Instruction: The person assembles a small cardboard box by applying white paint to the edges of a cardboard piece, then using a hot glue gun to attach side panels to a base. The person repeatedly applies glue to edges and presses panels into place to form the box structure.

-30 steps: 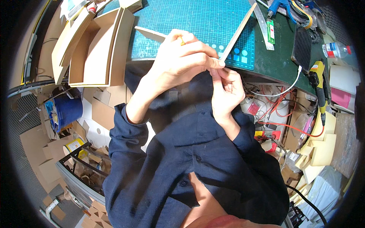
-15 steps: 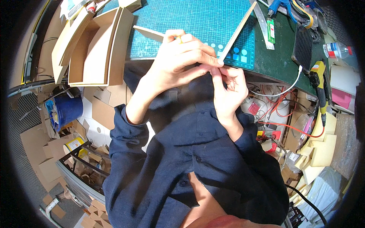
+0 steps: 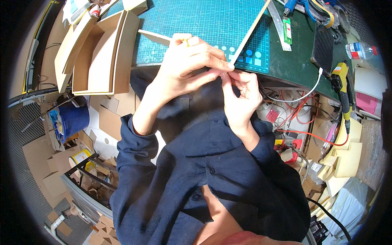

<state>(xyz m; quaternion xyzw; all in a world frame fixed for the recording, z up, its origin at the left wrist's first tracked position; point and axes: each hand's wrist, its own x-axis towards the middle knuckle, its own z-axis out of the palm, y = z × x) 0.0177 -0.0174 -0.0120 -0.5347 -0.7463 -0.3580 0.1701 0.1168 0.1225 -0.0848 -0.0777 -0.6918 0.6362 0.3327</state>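
My left hand (image 3: 194, 61), a yellow ring on one finger, is closed on a long thin cardboard strip (image 3: 251, 34) at its near end. The strip slants up and right over the green cutting mat (image 3: 179, 16). Another flat cardboard end (image 3: 153, 37) juts out left from behind the same hand; whether both are one bent piece is hidden. Just below the strip's near end, my right hand (image 3: 244, 92) has thumb and fingers pinched together, touching my left fingertips. What lies within that pinch is too small to make out.
An open cardboard box (image 3: 118, 53) stands left of the mat. Right on the table lie a metal ruler (image 3: 281, 28), a green tube (image 3: 287, 30), a black phone-like slab (image 3: 322, 45) with a white cable, and a plastic bottle (image 3: 361, 50). A yellow-black glue gun (image 3: 341, 79) rests at the edge.
Both hands and the strip sit slightly further left in the picture, as do the mat and ruler. The grip looks the same.
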